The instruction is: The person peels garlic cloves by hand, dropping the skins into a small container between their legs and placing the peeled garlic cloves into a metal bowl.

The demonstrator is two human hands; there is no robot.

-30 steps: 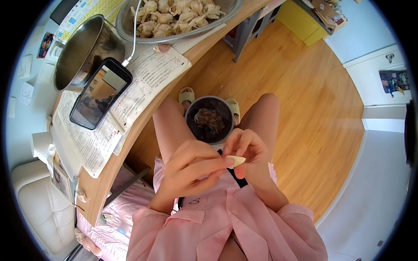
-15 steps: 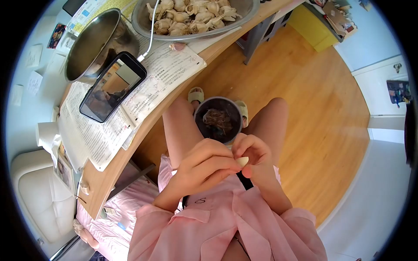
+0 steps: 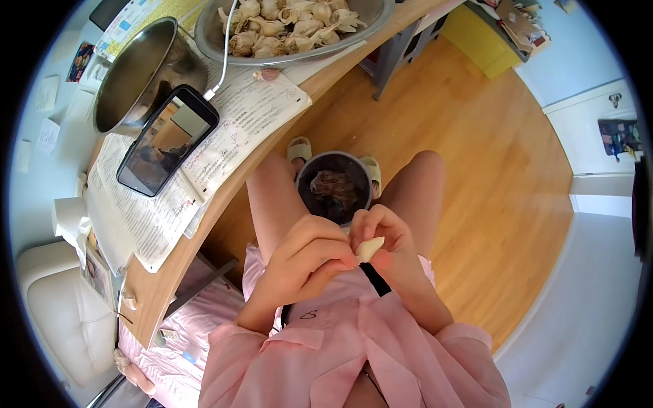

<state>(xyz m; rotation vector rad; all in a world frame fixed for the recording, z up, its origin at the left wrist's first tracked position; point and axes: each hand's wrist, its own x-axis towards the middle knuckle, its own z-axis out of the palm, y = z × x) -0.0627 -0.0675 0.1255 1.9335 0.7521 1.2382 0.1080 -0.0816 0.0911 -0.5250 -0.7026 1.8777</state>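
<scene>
A pale, peeled-looking garlic clove (image 3: pixel 370 249) is held in front of my lap. My right hand (image 3: pixel 394 248) pinches it between thumb and curled fingers. My left hand (image 3: pixel 309 255) is closed, with thumb and forefinger pressed together at the clove's lower left end; what lies in that pinch is too small to make out. Below both hands, between my legs, stands a dark bucket (image 3: pixel 304 178) with brownish, papery scraps (image 3: pixel 335 187) inside.
On the desk (image 3: pixel 153 306) at left are a metal bowl of garlic bulbs (image 3: pixel 292 30), a deep steel pot (image 3: pixel 129 81), a phone (image 3: pixel 166 143) on a cable, printed papers (image 3: pixel 153 231) and a loose reddish clove (image 3: pixel 266 74). A yellow bin (image 3: pixel 476 41) stands on the floor beyond.
The clove has turned in my right fingers and shows more of its pale side. My left fingertips have shifted slightly left and down. The whole view has moved a little.
</scene>
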